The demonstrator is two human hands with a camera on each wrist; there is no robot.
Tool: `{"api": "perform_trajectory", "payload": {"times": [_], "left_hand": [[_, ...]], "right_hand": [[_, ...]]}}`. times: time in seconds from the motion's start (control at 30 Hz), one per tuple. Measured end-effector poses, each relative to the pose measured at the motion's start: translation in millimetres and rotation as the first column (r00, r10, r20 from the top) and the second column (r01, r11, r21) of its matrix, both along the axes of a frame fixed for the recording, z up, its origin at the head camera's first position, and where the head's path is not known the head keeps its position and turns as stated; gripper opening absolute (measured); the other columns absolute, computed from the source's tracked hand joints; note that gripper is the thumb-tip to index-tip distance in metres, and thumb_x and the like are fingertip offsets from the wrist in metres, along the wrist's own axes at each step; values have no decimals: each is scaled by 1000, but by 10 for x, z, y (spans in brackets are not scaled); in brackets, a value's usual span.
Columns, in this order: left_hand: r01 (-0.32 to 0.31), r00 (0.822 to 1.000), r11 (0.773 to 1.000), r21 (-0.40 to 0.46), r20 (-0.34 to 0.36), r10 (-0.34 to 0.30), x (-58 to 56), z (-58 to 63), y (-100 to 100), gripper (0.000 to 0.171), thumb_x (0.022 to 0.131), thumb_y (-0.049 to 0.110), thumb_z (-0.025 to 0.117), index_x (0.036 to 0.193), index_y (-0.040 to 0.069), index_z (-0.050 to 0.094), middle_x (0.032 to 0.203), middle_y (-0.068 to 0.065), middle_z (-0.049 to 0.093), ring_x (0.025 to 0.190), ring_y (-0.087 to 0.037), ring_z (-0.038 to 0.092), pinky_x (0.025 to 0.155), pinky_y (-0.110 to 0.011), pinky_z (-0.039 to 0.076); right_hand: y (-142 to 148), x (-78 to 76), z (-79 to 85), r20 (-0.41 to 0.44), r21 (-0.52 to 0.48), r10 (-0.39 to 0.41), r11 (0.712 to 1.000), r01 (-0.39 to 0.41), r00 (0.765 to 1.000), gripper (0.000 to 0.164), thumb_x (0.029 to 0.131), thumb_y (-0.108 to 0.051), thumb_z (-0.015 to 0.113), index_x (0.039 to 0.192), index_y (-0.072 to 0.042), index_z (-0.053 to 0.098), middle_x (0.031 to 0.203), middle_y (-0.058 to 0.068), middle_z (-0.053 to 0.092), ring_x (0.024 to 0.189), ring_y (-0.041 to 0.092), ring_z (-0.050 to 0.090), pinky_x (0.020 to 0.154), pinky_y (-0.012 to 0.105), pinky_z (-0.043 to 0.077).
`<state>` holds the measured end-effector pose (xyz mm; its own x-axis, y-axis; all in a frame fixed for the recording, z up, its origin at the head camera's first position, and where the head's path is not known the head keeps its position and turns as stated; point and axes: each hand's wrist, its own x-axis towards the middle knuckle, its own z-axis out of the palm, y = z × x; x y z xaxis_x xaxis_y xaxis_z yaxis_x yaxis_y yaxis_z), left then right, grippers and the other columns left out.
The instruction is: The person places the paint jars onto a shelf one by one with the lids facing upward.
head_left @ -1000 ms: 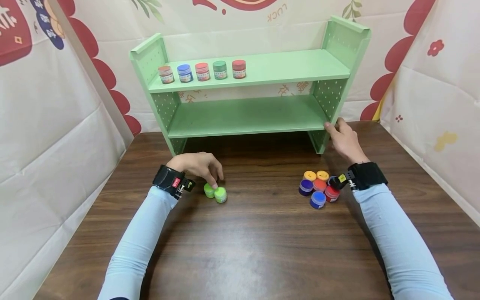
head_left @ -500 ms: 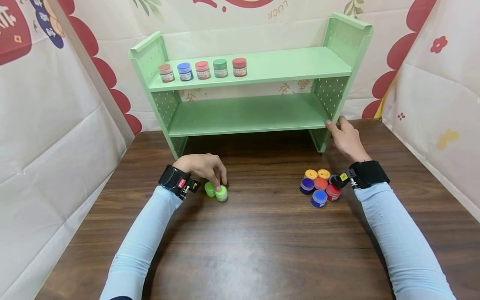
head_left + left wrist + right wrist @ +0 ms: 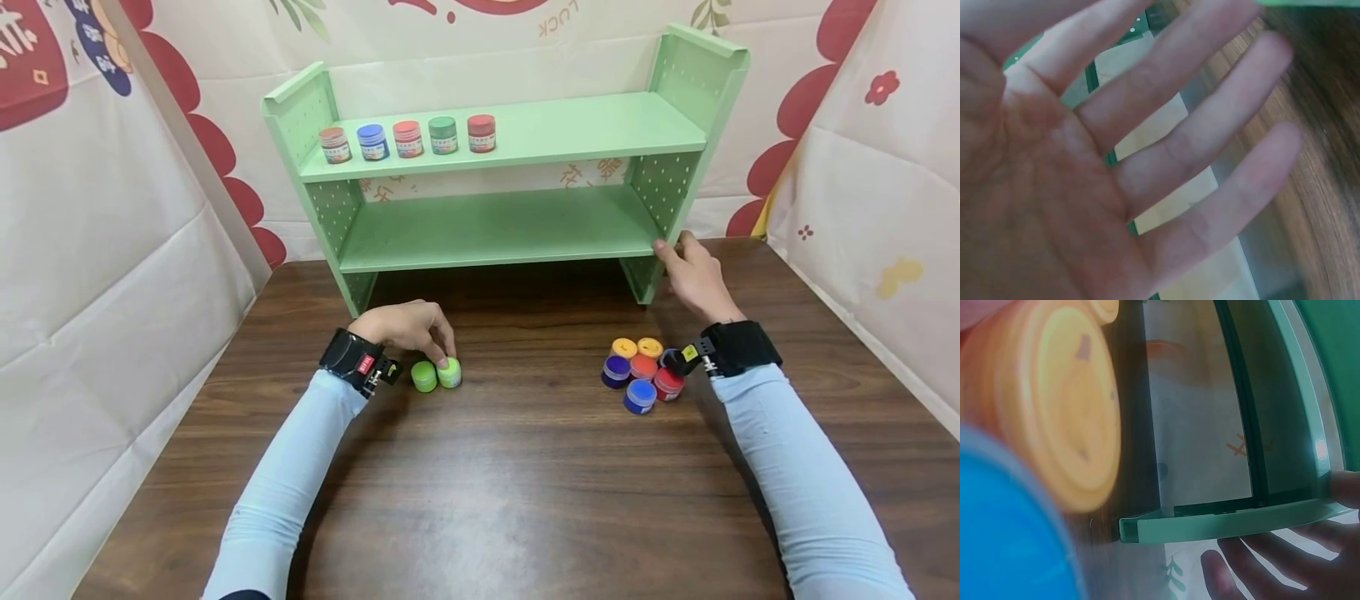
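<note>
My left hand (image 3: 411,327) pinches a small light-green paint jar (image 3: 451,374) between thumb and fingers, low over the wooden table. Just left of it stands a second green paint jar (image 3: 423,377). In the left wrist view, the palm and spread fingers (image 3: 1222,125) fill most of the picture, and a green edge shows at the top right. My right hand (image 3: 696,281) grips the right side panel of the mint-green shelf (image 3: 495,229); its thumb lies at the lower board's front corner and its fingers go round the outer side. That panel (image 3: 1222,526) also shows in the right wrist view.
On the upper board, toward the left, several paint jars (image 3: 443,136) stand in a row. Below my right wrist, a cluster of blue, purple, red and yellow jars (image 3: 640,395) sits on the table (image 3: 480,500). Printed cloth (image 3: 127,275) hangs around the back and sides.
My left hand has moved the light-green jar slightly away from me and to the right, from in front of the other green jar to beside it. The right hand keeps its grip on the shelf.
</note>
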<state>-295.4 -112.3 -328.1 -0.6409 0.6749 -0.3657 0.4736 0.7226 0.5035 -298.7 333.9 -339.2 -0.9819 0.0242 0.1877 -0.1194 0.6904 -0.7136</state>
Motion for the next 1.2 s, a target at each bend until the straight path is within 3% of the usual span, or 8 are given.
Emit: {"api": "perform_trajectory", "payload": {"times": [0.03,0.2,0.5,0.73,1.2], "left_hand": [[-5,1000,1000,0,-13,5,-5,1,-3,9,88,18,82,97,20,83,104,5,78,104,-13,68,93,-33,54],[-22,996,1000,5,-91,22,-44,-19,-35,11,92,22,78,102,20,81,109,4,77,107,-14,68,98,-38,52],[-93,979,994,51,-176,100,-86,-62,-75,19,98,26,71,114,18,77,106,0,77,100,-17,69,91,-39,54],[-111,973,994,12,-205,111,-65,-67,-3,24,89,33,81,109,18,77,101,0,77,100,-18,68,90,-38,53],[-113,970,987,117,-201,135,-106,-107,-23,33,89,14,80,121,12,73,109,-5,77,106,-21,70,92,-38,56]], "right_hand": [[-1,-1,-3,0,-2,0,1000,0,1000,77,107,-59,29,159,-3,29,142,33,52,107,41,61,62,17,47],[6,-12,-12,3,-10,3,1000,-3,1000,76,107,-59,29,157,-3,30,143,33,52,110,42,60,62,16,47],[5,-10,-12,-1,-15,5,1000,-5,1000,76,107,-59,30,158,-3,30,145,33,51,111,42,60,61,15,46],[-4,-4,-3,15,-34,12,999,-12,1000,78,106,-60,30,161,-4,25,151,35,46,120,48,57,61,13,46],[-4,11,0,16,-20,7,1000,-7,1000,78,106,-61,29,159,-3,27,146,34,49,114,44,59,63,15,45]]}}
